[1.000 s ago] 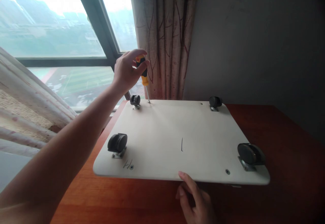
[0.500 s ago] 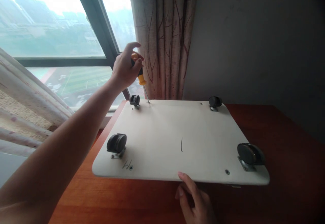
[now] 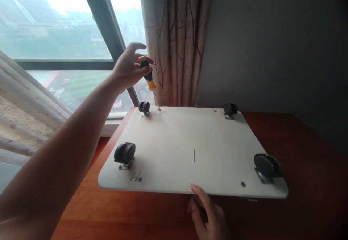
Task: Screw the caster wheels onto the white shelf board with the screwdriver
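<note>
My left hand (image 3: 132, 66) reaches far forward and holds a screwdriver (image 3: 148, 73) with a yellow and black handle, one finger lifted off it. The metal shaft slants down to a screw hole near the far left edge of a white board (image 3: 174, 135). Close to that tip stands a black caster (image 3: 144, 107). My right hand (image 3: 209, 214) is at the board's near edge, its index fingertip on top of the rim and the other fingers curled below it, closed about the edge.
More black casters stand on the board: near left (image 3: 125, 153), near right (image 3: 268, 165) and far right (image 3: 230, 109). Under the board is a reddish-brown wooden table (image 3: 122, 214). A curtain (image 3: 179, 44) and a window (image 3: 65, 33) lie behind, beside a grey wall (image 3: 272, 44).
My left hand has shifted slightly left and its grip round the handle has loosened, showing more of the handle. The screwdriver tip stays in place. My right hand has not moved.
</note>
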